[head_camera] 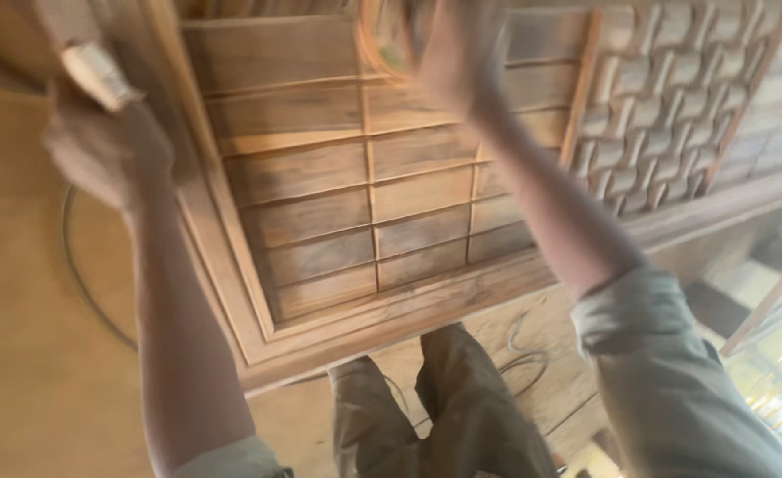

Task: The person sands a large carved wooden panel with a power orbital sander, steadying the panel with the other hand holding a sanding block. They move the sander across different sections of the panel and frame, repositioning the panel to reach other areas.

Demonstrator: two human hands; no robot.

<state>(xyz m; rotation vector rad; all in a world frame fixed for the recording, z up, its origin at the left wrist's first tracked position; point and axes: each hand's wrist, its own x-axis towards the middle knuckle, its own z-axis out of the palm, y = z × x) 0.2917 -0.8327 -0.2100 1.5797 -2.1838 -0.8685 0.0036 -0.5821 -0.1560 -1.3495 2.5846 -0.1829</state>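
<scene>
A large wooden door panel [320,212] with slatted rectangular sections lies flat in front of me. My left hand [108,150] is closed around a folded piece of pale sandpaper [94,71] near the panel's left frame. My right hand [449,57] is raised over the panel's upper middle, blurred, with fingers spread and nothing visible in it. A round carved detail [382,44] shows just beside that hand.
To the right lies a woven-pattern wooden panel [674,97]. A thin cable [77,265] loops on the brown floor at left, and another cable [519,350] lies by my legs. Slatted pieces [781,372] sit at lower right.
</scene>
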